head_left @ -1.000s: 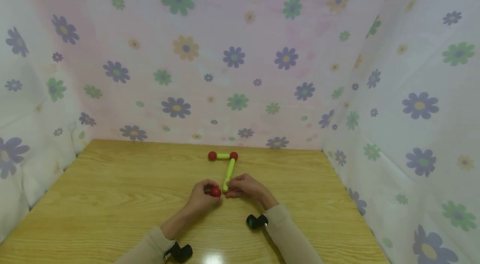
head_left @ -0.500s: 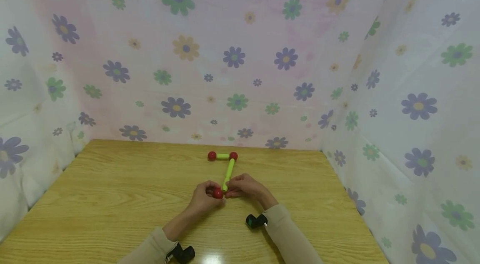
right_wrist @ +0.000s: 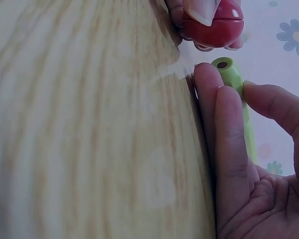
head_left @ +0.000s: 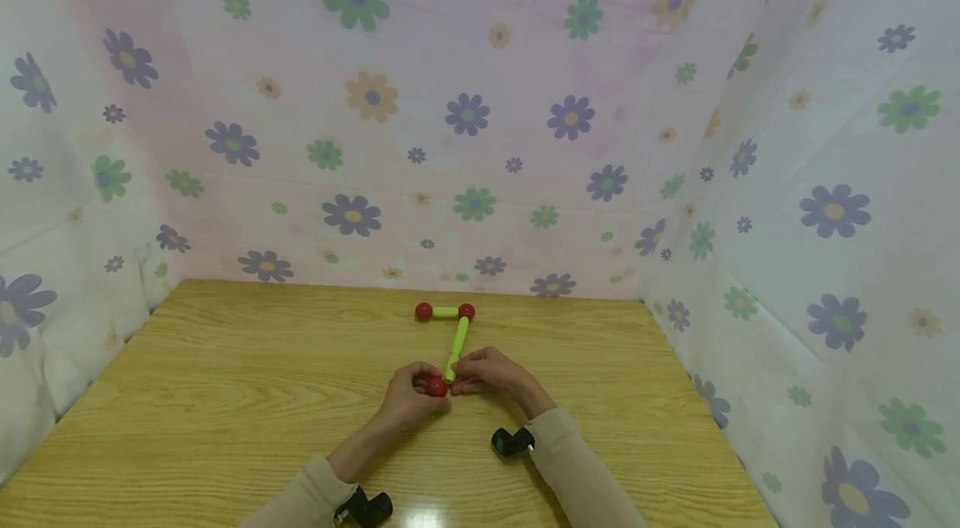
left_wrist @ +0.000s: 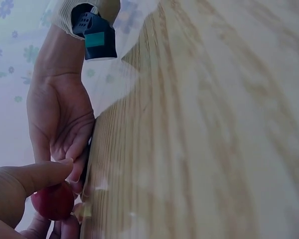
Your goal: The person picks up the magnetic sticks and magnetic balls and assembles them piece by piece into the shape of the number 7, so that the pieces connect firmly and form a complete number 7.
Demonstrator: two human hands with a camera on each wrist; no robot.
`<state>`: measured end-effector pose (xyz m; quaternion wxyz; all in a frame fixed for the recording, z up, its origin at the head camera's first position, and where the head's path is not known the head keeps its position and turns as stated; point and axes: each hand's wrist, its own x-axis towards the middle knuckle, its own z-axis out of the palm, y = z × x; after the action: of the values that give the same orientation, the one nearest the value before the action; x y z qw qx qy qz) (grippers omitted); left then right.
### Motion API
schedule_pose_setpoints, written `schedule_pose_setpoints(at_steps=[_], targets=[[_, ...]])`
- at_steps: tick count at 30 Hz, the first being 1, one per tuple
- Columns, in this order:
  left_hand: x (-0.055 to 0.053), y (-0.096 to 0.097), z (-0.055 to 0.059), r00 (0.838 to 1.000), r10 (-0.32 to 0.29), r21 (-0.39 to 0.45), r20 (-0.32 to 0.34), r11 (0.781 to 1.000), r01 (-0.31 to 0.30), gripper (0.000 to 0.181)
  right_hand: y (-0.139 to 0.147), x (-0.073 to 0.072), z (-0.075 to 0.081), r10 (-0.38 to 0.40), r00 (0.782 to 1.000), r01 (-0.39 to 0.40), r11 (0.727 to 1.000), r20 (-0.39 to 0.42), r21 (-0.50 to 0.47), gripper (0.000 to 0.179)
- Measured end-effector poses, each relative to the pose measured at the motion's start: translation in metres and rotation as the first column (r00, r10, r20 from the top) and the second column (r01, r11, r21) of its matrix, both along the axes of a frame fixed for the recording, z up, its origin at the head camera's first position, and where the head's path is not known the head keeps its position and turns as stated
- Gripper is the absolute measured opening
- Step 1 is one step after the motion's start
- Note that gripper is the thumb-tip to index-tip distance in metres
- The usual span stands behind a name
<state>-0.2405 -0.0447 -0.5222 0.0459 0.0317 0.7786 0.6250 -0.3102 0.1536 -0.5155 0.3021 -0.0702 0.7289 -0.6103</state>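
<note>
Held between the thumb and fingers of my left hand (head_left: 405, 399) is a red ball (head_left: 437, 387) with a seam around it, as the right wrist view shows. My right hand (head_left: 495, 374) pinches a yellow-green rod (head_left: 458, 338) near its near end. That end (right_wrist: 223, 63) has a dark round spot and faces the held ball, a small gap apart in the right wrist view. At its far end the rod meets a second red ball (head_left: 467, 312). From there a shorter yellow-green rod (head_left: 446, 312) runs left to a third red ball (head_left: 423, 311).
The wood-grain table (head_left: 225, 395) lies beneath everything. Flower-patterned cloth (head_left: 420, 95) hangs behind it and at both sides. A black wrist camera (head_left: 513, 442) sits at the right cuff, and another black camera (head_left: 367, 506) at the left cuff.
My left hand has shifted slightly right with the red ball, bringing it closer to the rod's near end. My right hand and the rods have stayed nearly still.
</note>
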Motion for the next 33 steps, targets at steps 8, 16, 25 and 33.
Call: schedule_pose_setpoints(at_steps=[8, 16, 25, 33], targets=[[0.0030, 0.0009, 0.0009, 1.000, 0.008, 0.017, -0.028, 1.000, -0.008, 0.044, 0.0005, 0.0006, -0.0011, -0.004, 1.000, 0.005, 1.000, -0.011, 0.012, 0.028], [0.0025, 0.0008, 0.0009, 0.999, 0.009, 0.008, -0.046, 1.000, -0.009, 0.043, 0.0000, -0.0002, -0.0008, -0.011, 1.000, 0.011, 1.000, -0.017, 0.025, 0.027], [0.0006, 0.0001, -0.0001, 0.999, -0.015, 0.011, -0.048, 1.000, 0.015, 0.040, -0.0008, 0.0012, -0.0003, -0.019, 1.000, 0.020, 1.000, -0.019, 0.021, 0.029], [0.0004, -0.0010, -0.0007, 0.998, -0.040, 0.028, -0.039, 0.999, 0.041, 0.036, 0.0002, 0.0014, 0.0004, -0.081, 0.997, 0.081, 0.997, -0.011, 0.009, 0.030]])
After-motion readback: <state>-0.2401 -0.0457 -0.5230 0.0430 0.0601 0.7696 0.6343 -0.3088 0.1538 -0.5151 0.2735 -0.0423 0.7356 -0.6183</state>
